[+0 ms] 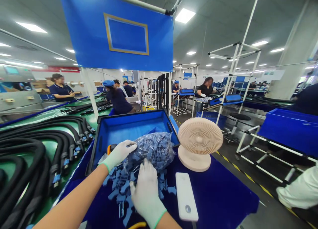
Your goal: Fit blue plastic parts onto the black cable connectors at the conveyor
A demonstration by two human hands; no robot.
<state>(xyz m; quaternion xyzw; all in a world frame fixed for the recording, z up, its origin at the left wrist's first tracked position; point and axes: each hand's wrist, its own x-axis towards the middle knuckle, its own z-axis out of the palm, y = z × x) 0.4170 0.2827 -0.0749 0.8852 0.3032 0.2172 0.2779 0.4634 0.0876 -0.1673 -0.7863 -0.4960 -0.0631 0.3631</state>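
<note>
Both my hands wear white gloves. My left hand grips the upper left of a clear plastic bag stuffed with small blue plastic clips, its fingers curled on the film. The bag lies tilted on the blue cloth with its mouth toward me. A pile of loose blue clips has spilled out beneath it. My right hand rests palm down on the pile at the bag's mouth, fingers together and slightly bent.
A blue bin stands behind the bag. A beige desk fan and a white power bank sit at the right. Black hoses lie on the green conveyor at left. Other people work at benches beyond.
</note>
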